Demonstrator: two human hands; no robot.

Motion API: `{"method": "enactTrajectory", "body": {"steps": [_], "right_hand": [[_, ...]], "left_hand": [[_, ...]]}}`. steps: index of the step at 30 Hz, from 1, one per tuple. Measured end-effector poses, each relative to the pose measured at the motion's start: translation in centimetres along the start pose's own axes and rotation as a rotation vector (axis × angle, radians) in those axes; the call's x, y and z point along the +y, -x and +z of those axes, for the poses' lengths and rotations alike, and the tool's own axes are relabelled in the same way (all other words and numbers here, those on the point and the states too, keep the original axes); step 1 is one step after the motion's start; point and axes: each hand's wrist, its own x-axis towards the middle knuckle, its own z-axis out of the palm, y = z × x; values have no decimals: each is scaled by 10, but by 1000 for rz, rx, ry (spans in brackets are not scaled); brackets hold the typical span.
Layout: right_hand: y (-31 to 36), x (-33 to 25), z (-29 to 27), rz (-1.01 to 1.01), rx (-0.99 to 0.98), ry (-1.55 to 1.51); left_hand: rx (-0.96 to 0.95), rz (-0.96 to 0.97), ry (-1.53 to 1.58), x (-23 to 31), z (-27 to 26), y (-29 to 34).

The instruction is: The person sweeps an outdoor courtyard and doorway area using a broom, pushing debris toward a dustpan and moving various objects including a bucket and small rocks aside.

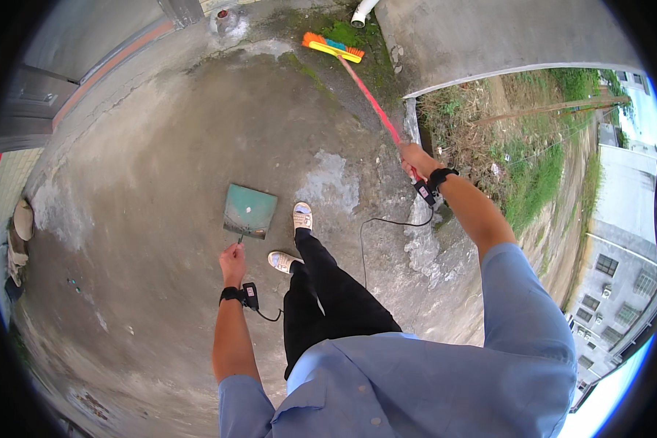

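Observation:
My left hand (232, 261) is closed round the thin handle of a green dustpan (250, 210). The pan lies ahead of that hand, left of my feet, with a small pale scrap in it and dark dirt along its near side. My right hand (416, 160) grips the red pole of a broom (372, 101), its fingers wrapped near the pole's end. The pole slants away to the far left. Its yellow head (332, 50), with orange and teal bristles, is beside a mossy patch near the wall, well apart from the dustpan.
My feet in light shoes (303, 216) stand on stained concrete (160, 160). A grey wall (474, 33) and a white pipe (362, 13) are at the far side. Right of the concrete edge grow grass and weeds (533, 175). A cable (363, 248) hangs from my right wrist. A doorway (40, 98) is at left.

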Motion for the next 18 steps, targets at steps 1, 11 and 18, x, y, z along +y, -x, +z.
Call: {"method": "enactTrajectory", "body": {"steps": [1, 11, 18], "right_hand": [[9, 15, 13, 35, -27, 39], [276, 21, 52, 496, -176, -225], [106, -18, 12, 182, 9, 81]], "left_hand": [[-4, -3, -7, 4, 1, -2], [56, -43, -208, 3, -43, -9], [-88, -192, -91, 41, -20, -47]]}}
